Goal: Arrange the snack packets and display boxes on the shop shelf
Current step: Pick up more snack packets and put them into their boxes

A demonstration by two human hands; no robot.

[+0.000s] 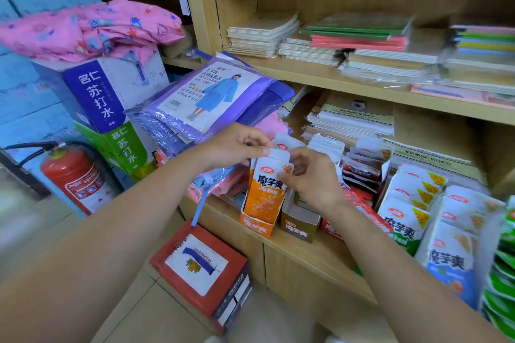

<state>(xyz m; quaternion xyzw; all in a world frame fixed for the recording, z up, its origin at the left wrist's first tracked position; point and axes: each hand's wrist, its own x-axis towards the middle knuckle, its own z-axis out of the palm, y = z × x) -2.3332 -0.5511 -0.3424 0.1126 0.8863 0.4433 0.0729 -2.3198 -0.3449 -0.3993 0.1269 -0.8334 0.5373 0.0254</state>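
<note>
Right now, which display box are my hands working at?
The orange display box, leftmost: your left hand and right hand pinch the top of an orange packet standing in it. The dark brown box sits beside it.

place: small shop | evidence: wooden shelf [334, 78], stacked notebooks [262, 33], snack packets [404, 220], packaged raincoats [211, 95]

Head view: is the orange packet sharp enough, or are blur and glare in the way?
In the head view the orange snack packet is sharp, its print readable, no glare; at that view's right edge the green packets smear; the head view's wide lens bows the shelf board; light is even.
</note>
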